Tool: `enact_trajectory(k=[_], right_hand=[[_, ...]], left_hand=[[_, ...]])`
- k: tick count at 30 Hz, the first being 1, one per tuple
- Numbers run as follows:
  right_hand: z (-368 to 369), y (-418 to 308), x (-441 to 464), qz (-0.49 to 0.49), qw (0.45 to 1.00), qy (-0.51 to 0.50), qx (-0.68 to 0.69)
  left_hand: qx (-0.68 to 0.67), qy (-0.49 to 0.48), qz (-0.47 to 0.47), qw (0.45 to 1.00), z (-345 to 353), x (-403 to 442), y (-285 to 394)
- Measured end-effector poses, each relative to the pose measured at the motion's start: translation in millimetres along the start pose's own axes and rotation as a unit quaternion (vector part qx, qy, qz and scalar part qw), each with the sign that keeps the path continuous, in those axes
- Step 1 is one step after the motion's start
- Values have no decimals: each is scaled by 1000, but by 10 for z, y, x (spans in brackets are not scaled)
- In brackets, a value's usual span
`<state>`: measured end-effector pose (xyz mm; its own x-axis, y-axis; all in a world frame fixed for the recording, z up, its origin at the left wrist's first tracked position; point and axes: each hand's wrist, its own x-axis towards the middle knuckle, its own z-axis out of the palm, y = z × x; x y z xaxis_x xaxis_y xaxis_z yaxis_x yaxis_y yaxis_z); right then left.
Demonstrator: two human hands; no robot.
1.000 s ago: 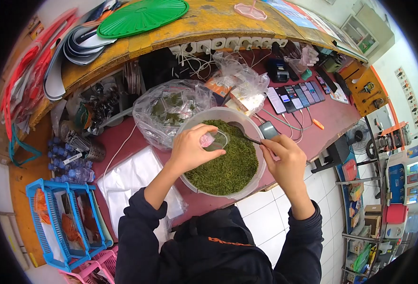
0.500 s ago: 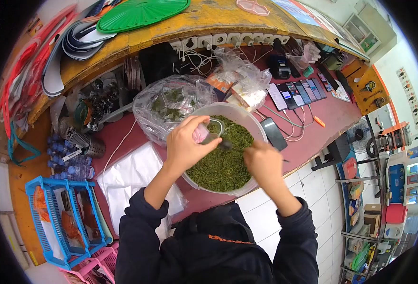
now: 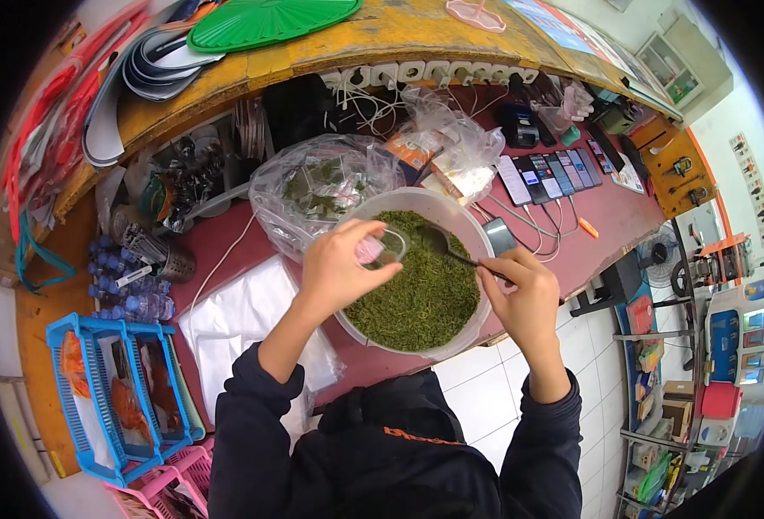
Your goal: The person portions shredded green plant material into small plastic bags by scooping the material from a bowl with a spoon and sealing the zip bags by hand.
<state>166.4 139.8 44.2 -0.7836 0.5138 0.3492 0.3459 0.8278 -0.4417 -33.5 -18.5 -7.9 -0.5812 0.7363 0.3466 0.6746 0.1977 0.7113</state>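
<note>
A clear plastic tub [image 3: 417, 198] of chopped green dried leaves [image 3: 412, 303] stands on the reddish table before me. Over its left side, my left hand [image 3: 334, 264] grips a small clear cup [image 3: 392, 245] with a pale rim and a pink patch. My right hand [image 3: 525, 290], at the tub's right edge, is closed on the handle of a dark spoon [image 3: 458, 256]. The spoon's bowl is over the leaves, near the cup; whether it touches them I cannot tell. Behind the tub lies a clear bag [image 3: 321, 186] holding green packets.
White plastic bags [image 3: 243, 316] lie at the left, near a blue basket rack [image 3: 109, 406] and several small bottles [image 3: 127, 277]. Several phones [image 3: 546, 176] with charging cables lie on the right. A wooden shelf [image 3: 313, 60] with a power-socket strip runs along the back.
My right hand has moved right and turned, so the spoon now shows plainly across the leaves. My left hand stays nearly in place with the cup. The whole view has shifted slightly.
</note>
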Motion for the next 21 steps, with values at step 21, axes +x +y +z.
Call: enact_trajectory(k=[21], right_hand=[[563,33,214,-120,985,-46,118]], left_hand=[[21,24,53,998,122,-73,148]])
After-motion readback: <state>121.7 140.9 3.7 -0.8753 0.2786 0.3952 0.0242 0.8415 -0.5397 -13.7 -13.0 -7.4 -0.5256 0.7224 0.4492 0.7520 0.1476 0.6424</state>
